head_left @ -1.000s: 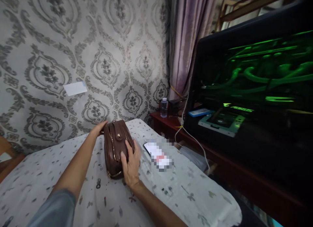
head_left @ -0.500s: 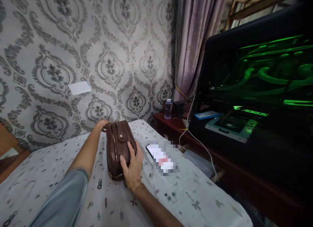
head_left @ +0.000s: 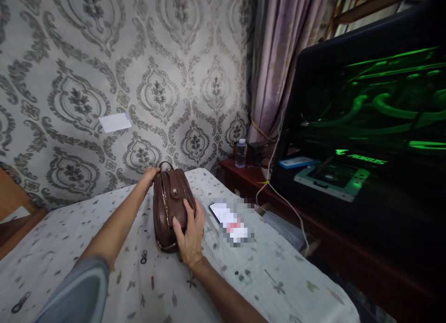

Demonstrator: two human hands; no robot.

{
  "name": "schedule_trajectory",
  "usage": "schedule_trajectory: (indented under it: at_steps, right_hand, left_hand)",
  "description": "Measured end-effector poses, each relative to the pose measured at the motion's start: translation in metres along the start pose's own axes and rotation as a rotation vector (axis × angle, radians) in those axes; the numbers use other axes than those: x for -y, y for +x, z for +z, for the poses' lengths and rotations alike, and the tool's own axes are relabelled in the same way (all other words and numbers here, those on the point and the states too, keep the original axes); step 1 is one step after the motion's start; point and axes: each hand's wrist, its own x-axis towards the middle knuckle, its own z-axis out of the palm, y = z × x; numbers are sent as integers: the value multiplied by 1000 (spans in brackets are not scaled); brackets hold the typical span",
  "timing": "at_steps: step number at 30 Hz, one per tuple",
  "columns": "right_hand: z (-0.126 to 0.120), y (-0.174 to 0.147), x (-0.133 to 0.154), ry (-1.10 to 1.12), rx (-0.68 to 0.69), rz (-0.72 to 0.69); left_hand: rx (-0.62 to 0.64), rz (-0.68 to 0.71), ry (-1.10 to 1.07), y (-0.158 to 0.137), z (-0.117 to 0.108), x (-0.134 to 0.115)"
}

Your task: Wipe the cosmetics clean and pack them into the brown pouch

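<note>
A brown leather handbag point(head_left: 170, 204) lies on a patterned bed sheet, its gold zippers and round clasp facing up. Its short carry handle point(head_left: 166, 165) arches up at the far end. At the far left corner, my left hand point(head_left: 151, 174) grips the bag, its fingertips partly hidden behind it. My right hand point(head_left: 191, 232) holds the near right side, with the thumb on the top face and the fingers along the right edge. To the right of the bag lies a phone point(head_left: 226, 218) with a lit, partly blurred screen.
Under the bag is the white sheet point(head_left: 272, 286). On the right, a red-brown desk point(head_left: 228, 167) carries a water bottle point(head_left: 240, 153) and a large black computer case point(head_left: 348, 188) with green lights. A white cable point(head_left: 292, 209) hangs over its edge. Patterned wallpaper point(head_left: 156, 95) stands behind.
My left hand has shifted slightly at the bag's far corner, and the carry handle now stands up in view. My right hand stays on the bag. The view has shifted slightly.
</note>
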Motion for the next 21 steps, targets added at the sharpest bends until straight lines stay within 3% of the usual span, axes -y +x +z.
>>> schedule_trajectory:
  at_steps: [5,11,16,21]
  right_hand:
    - [0,0,-1,10,-6,-13]
    - [-1,1,1,-6,-25,-35]
    - [-4,2,2,-28,-24,-64]
    - [-8,2,4,-47,-6,-65]
  left_hand:
    - [45,-31,86,2,-6,-5]
    - [146,-58,356,19,-11,-35]
    - [261,-42,652,36,5,-59]
    - [330,103,753,45,25,-54]
